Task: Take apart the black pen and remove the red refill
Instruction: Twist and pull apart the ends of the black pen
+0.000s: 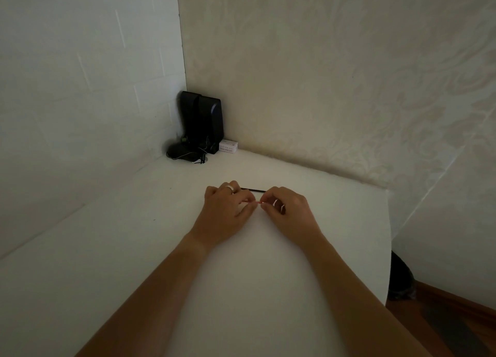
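Your left hand point(228, 209) and right hand point(288, 209) meet fingertip to fingertip over the middle of the white table point(134, 236). Both are curled nearly closed, each pinching one end of the thin red refill point(255, 202), of which only a short pinkish stretch shows between them. A slim black pen piece point(253, 190) lies on the table just beyond your knuckles, on the far side; how much of the pen it is, you cannot tell from here.

The refill is likely very light, narrow and a little bendy, and its smooth plastic may slip. Grip it close to the ends, with light pressure, and pull straight along its length so it does not kink.

It looks like a fine pale-red line, partly hidden by your fingers. The pen piece looks like a dark, straight sliver.
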A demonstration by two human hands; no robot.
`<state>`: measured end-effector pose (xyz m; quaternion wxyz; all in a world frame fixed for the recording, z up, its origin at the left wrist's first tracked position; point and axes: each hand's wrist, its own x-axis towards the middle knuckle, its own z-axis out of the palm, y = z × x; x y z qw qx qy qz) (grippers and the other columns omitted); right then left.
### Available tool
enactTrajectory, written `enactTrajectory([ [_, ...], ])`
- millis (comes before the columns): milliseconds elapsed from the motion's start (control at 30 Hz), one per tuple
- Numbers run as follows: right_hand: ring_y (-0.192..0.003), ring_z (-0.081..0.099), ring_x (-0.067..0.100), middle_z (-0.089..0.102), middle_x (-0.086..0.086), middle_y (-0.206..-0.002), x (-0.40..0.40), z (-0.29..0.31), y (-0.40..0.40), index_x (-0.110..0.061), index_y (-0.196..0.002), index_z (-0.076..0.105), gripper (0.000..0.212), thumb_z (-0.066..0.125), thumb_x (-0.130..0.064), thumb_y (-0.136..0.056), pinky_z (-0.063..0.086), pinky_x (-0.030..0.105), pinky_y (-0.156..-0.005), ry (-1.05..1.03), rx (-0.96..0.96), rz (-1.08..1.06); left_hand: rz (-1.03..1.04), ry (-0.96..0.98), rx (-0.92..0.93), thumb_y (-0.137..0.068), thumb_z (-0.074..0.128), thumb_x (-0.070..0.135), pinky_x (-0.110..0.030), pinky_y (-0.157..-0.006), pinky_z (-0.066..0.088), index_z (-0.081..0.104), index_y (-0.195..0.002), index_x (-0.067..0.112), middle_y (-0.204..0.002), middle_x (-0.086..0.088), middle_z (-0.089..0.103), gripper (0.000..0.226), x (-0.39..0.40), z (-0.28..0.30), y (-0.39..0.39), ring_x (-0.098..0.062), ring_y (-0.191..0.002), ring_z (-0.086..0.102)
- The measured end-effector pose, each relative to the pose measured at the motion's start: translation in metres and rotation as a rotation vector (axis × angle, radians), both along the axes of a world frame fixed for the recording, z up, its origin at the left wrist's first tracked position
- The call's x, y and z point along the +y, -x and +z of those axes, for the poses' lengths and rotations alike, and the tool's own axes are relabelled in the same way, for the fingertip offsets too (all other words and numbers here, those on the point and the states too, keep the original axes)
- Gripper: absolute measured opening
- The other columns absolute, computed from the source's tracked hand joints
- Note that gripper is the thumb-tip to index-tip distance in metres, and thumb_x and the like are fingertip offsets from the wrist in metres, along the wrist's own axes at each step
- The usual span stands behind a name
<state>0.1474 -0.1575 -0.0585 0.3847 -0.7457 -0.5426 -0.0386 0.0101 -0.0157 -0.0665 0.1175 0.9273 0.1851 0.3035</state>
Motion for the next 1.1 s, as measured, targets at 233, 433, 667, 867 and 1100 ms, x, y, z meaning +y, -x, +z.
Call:
enactTrajectory([
  [233, -0.070, 0.055, 0.008, 0.062, -0.013, -0.080, -0.002, 0.002, 0.005, -0.030, -0.088, 0.060, 0.006, 0.062, -0.024, -0.090, 0.045, 0.020, -0.066, 0.017, -0.060, 0.003, 0.136, -0.053, -0.043, -0.085, 0.052, 0.062, -0.034, -0.084, 0.030, 0.060, -0.077, 0.034, -0.078, 0.014, 0.051, 0.031, 0.003, -0.003, -0.002, -0.003, -0.083, 0.051],
  [433, -0.067, 0.056, 0.006, 0.062, -0.011, -0.080, -0.001, 0.000, -0.001, -0.024, -0.087, 0.062, 0.010, 0.064, -0.014, -0.084, 0.042, 0.008, -0.063, -0.049, 0.028, -0.178, 0.254, -0.001, -0.078, -0.080, 0.058, 0.055, -0.034, -0.082, 0.026, 0.059, -0.067, 0.029, -0.075, 0.012, 0.051, 0.028, 0.005, 0.000, 0.000, -0.007, -0.079, 0.051],
  [667, -0.070, 0.059, 0.009, 0.066, -0.012, -0.083, 0.000, 0.000, 0.001, -0.028, -0.090, 0.065, 0.011, 0.067, -0.018, -0.088, 0.047, 0.011, -0.067, -0.073, 0.002, -0.039, 0.250, 0.001, -0.060, -0.080, 0.051, 0.066, -0.034, -0.078, 0.023, 0.053, -0.063, 0.028, -0.072, 0.011, 0.050, 0.041, 0.005, -0.003, -0.003, -0.008, -0.078, 0.049],
  [867, -0.071, 0.060, 0.009, 0.064, -0.012, -0.084, -0.001, 0.002, 0.002, -0.027, -0.090, 0.062, 0.011, 0.064, -0.016, -0.090, 0.048, 0.012, -0.066, -0.050, 0.019, -0.049, 0.254, -0.021, -0.053, -0.081, 0.047, 0.072, -0.034, -0.076, 0.022, 0.049, -0.059, 0.027, -0.068, 0.012, 0.049, 0.050, 0.007, -0.003, -0.003, -0.009, -0.074, 0.050],
  [1100, -0.080, 0.061, 0.021, 0.064, 0.007, -0.094, -0.004, 0.000, -0.006, -0.009, -0.098, 0.069, 0.014, 0.058, -0.002, -0.093, 0.042, 0.019, -0.071, -0.135, 0.065, -0.440, 0.308, 0.016, -0.086, -0.080, 0.050, 0.070, -0.034, -0.076, 0.021, 0.053, -0.059, 0.025, -0.066, 0.011, 0.049, 0.049, 0.009, -0.005, -0.002, -0.011, -0.073, 0.050],
])
